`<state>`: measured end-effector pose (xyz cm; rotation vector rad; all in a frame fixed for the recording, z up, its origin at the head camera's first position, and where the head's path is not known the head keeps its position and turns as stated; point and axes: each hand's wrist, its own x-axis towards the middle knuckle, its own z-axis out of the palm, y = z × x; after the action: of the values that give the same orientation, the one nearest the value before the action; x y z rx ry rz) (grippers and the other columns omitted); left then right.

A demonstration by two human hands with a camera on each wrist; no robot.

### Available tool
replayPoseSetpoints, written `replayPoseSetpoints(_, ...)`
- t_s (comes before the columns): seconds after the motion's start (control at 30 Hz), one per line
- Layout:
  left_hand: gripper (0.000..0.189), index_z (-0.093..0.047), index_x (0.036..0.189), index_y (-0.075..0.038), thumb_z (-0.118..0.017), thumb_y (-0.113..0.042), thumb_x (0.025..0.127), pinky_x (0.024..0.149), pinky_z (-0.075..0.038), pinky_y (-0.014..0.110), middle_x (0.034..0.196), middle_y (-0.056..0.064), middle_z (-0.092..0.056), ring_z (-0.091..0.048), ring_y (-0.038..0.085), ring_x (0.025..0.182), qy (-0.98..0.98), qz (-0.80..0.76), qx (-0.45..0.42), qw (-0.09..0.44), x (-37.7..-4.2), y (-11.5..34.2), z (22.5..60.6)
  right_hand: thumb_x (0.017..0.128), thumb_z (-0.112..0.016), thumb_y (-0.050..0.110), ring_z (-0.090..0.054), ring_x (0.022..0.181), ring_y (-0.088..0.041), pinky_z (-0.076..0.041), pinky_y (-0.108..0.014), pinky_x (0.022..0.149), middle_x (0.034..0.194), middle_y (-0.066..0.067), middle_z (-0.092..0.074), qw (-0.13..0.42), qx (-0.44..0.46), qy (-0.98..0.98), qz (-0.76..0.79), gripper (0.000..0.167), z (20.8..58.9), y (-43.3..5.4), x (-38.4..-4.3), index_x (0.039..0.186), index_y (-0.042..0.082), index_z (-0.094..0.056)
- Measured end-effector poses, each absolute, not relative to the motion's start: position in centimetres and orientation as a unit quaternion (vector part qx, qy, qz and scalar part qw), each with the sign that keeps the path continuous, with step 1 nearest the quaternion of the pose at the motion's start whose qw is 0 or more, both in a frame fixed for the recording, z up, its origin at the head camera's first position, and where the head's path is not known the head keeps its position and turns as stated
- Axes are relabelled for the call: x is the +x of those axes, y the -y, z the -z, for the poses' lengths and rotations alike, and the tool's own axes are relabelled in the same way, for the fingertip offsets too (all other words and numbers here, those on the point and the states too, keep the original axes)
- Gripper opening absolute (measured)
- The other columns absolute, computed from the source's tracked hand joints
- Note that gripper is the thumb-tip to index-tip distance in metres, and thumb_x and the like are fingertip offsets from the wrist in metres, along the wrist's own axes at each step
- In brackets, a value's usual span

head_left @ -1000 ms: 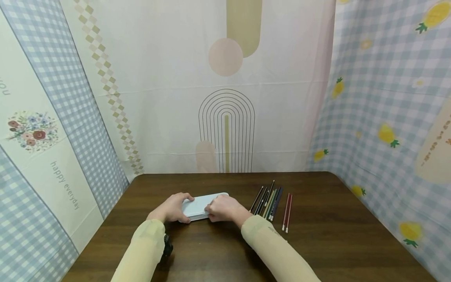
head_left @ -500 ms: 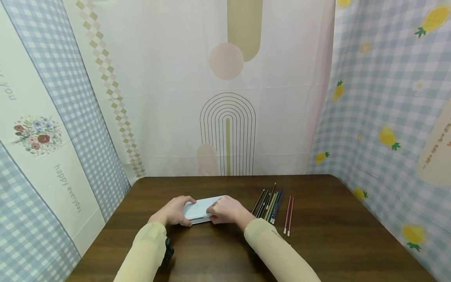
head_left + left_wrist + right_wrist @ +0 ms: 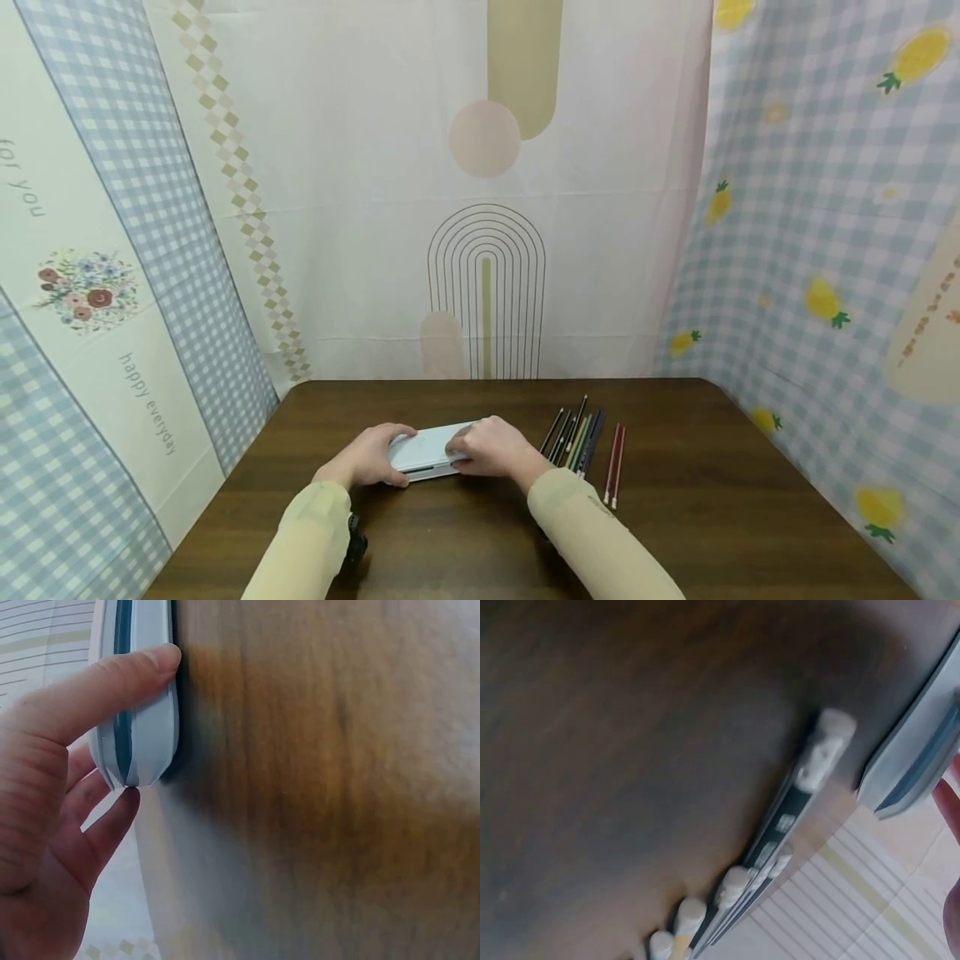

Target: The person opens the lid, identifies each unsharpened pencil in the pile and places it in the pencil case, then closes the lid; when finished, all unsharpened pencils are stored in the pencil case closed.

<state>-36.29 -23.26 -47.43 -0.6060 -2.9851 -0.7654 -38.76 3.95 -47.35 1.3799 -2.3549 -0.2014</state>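
A flat, pale blue pencil case (image 3: 422, 448) lies on the table, a dark slit showing along its near side. My left hand (image 3: 369, 457) grips its left end, thumb in front and a finger over the top. In the left wrist view the thumb lies across a teal band running between the two pale halves of the case (image 3: 154, 712). My right hand (image 3: 497, 447), fingers curled, pinches at the near edge towards the right end; what lies between those fingertips is hidden. At the right wrist view's edge, part of the case (image 3: 911, 761) shows beside the fingers (image 3: 951, 817).
Several dark, green and blue pencils (image 3: 576, 442) lie just right of the right hand, partly behind its wrist. Farther right are two dark red pencils (image 3: 615, 467) side by side. The brown table (image 3: 675, 500) ends at a patterned cloth backdrop (image 3: 375, 275).
The right hand has slid a little to the right along the case's near edge. A dark slit has appeared and lengthened behind it. The left hand keeps its grip.
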Motion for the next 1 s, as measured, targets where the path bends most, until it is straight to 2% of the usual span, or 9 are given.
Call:
replayPoseSetpoints(0.17, 0.077, -0.069, 0.137, -0.010, -0.101, -0.018, 0.068, 0.107, -0.048, 0.053, 0.137, 0.010, -0.067, -0.060, 0.030, 0.123, 0.945, 0.265, -0.194, 0.004, -36.0, 23.5, 47.6, 0.096, -0.082, 0.039, -0.074, 0.093, -0.005, -0.060, -0.027, 0.078, 0.114, 0.014, -0.079, 0.171, 0.462, 0.869, 0.046, 0.022, 47.2, -5.0, -39.0, 0.115, 0.028, -0.082)
replayPoseSetpoints(0.37, 0.078, -0.066, 0.141, -0.007, -0.100, -0.019, 0.071, 0.111, -0.045, 0.057, 0.143, 0.013, -0.064, -0.058, 0.035, 0.132, 0.937, 0.276, -0.214, 0.011, -35.7, 23.9, 47.8, 0.092, -0.086, 0.037, -0.074, 0.097, -0.005, -0.061, -0.028, 0.080, 0.115, 0.014, -0.078, 0.161, 0.428, 0.890, 0.003, 0.024, 47.3, -6.2, -39.2, 0.114, 0.028, -0.082)
replayPoseSetpoints(0.53, 0.086, -0.060, 0.149, -0.005, -0.098, -0.025, 0.075, 0.112, -0.044, 0.058, 0.148, 0.013, -0.061, -0.057, 0.034, 0.134, 0.932, 0.299, -0.205, 0.007, -35.5, 24.7, 48.0, 0.092, -0.086, 0.035, -0.074, 0.102, -0.008, -0.061, -0.030, 0.083, 0.116, 0.013, -0.078, 0.153, 0.404, 0.901, -0.032, 0.025, 47.5, -7.2, -39.1, 0.116, 0.027, -0.082)
replayPoseSetpoints(1.0, 0.080, -0.053, 0.153, 0.002, -0.091, -0.009, 0.083, 0.112, -0.046, 0.060, 0.151, 0.022, -0.058, -0.058, 0.040, 0.136, 0.901, 0.396, -0.180, -0.006, -34.8, 26.2, 48.6, 0.093, -0.086, 0.030, -0.073, 0.111, -0.014, -0.060, -0.037, 0.093, 0.123, 0.005, -0.078, 0.116, 0.350, 0.924, -0.104, 0.033, 47.6, -9.2, -39.2, 0.124, 0.020, -0.081)
